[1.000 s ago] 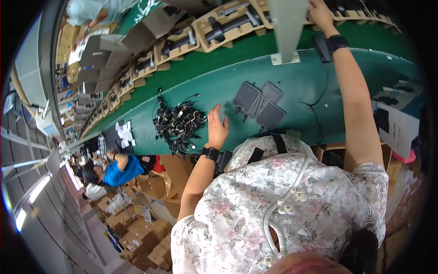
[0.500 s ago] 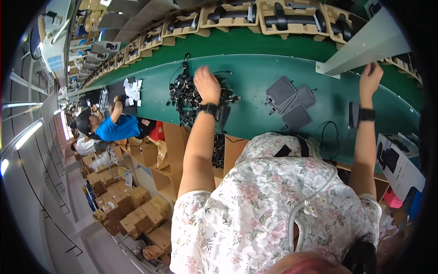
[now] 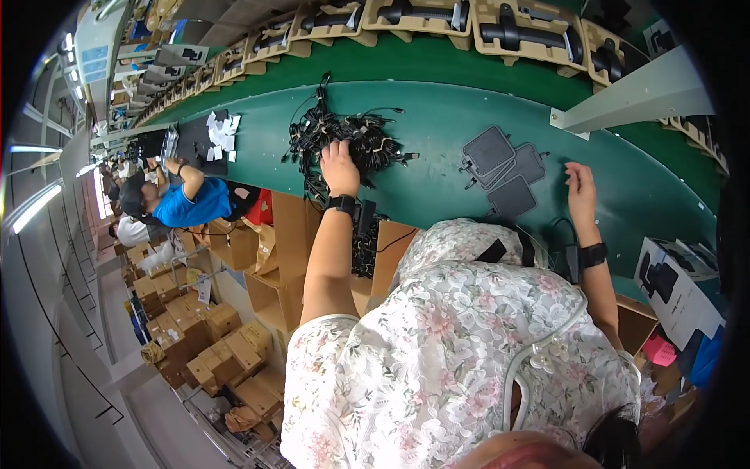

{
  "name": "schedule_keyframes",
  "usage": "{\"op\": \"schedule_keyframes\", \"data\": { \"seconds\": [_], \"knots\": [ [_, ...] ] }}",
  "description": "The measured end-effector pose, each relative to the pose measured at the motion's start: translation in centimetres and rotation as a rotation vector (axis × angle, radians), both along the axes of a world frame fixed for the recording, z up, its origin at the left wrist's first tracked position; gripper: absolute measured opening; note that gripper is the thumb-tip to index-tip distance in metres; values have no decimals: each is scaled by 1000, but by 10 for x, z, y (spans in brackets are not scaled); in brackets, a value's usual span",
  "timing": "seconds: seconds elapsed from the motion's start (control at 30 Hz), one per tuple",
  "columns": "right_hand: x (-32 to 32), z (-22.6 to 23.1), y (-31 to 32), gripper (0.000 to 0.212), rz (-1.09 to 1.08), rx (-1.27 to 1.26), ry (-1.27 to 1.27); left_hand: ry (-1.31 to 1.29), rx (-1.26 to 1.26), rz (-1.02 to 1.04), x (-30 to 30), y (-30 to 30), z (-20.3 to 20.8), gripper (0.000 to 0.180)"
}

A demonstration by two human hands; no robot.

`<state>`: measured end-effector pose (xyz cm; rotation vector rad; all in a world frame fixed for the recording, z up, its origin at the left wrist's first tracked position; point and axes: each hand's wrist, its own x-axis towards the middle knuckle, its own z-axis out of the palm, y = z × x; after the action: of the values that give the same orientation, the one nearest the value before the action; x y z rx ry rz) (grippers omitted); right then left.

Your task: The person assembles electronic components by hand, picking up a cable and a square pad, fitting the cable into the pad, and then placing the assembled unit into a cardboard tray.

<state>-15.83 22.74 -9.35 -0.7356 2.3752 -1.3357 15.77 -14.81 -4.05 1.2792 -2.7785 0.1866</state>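
Note:
My left hand (image 3: 339, 169) rests on the near side of a tangled pile of black cables (image 3: 363, 139), fingers stretched out; no cable is visibly gripped. My right hand (image 3: 580, 194) hovers over the green work table (image 3: 437, 117), fingers loosely apart with nothing in them. To its left lie several flat, dark grey rectangular pads (image 3: 512, 195) with small tabs at their corners, partly overlapping. A black cord (image 3: 556, 227) lies beside the right wrist, partly hidden. Each wrist wears a black band with a dark block attached.
Beyond the table, a row of moulded cardboard trays (image 3: 418, 17) holds black devices. A grey metal post (image 3: 625, 98) slants at the right. Printed boxes (image 3: 676, 285) stand at the near right. An open carton (image 3: 291, 242) is below the cables. A co-worker in blue (image 3: 191, 207) works at left.
My right hand has come back from beside the post, moving left and nearer to me. My left hand has shifted nearer and lowered onto the cables. The view has shifted slightly.

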Motion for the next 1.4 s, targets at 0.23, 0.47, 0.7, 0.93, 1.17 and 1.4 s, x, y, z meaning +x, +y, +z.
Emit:
{"op": "schedule_keyframes", "data": {
  "seconds": [0.23, 0.47, 0.7, 0.93, 1.17, 1.4],
  "knots": [
    [20, 40, -62, 14, 253, -102, -95, 238, 165, -52, -37, 19, 34, 19],
    [54, 98, -110, 25, 494, -324, -262, 974, 1415, -16, -130, 117, 83, 20],
    [34, 84, -108, 29, 375, -537, -426, 925, 1021, -333, -182, 179, 66, 16],
    [8, 97, -84, 26, 101, -833, -914, 1021, 1053, -438, -216, 197, 68, 14],
    [-24, 118, -35, 34, 353, -535, -796, 181, 1953, -350, -184, 182, 23, 14],
    [32, 104, -13, 45, 624, -101, 347, 351, 1901, -297, -191, 184, 36, 16]
  ]
}}
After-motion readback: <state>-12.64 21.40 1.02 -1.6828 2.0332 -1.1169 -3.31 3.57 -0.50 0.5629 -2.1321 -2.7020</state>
